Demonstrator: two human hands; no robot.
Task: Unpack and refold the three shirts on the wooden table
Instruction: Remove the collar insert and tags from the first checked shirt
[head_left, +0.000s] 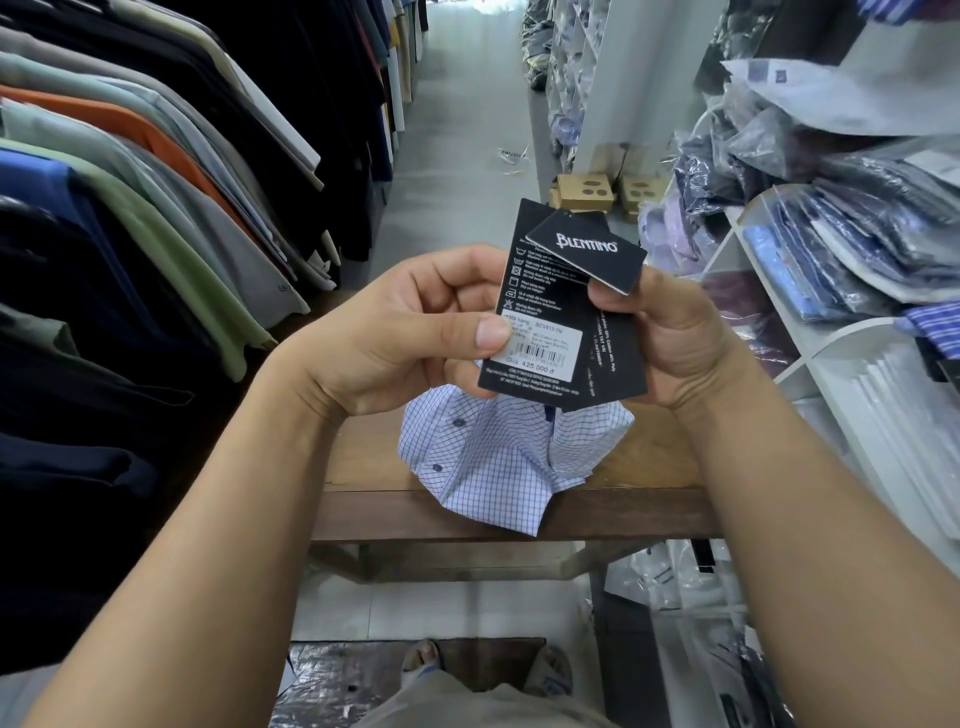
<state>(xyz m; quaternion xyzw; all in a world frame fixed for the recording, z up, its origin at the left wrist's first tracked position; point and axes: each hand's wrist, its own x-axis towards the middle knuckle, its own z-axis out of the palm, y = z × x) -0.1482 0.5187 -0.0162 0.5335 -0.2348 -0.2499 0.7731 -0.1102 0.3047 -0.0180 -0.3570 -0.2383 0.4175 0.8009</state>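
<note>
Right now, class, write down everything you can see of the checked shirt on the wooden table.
The checked shirt is white woven-looking cloth with a fine blue grid and two dark buttons showing. It lies loosely bunched, not folded, on the wooden table, one corner hanging over the near edge. Its upper part is hidden by black tags held in the left hand and right hand; whether they touch it cannot be told.

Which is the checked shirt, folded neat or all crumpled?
Crumpled. The checked shirt lies bunched on the wooden table, a corner drooping over its front edge, no neat folds showing.
</note>
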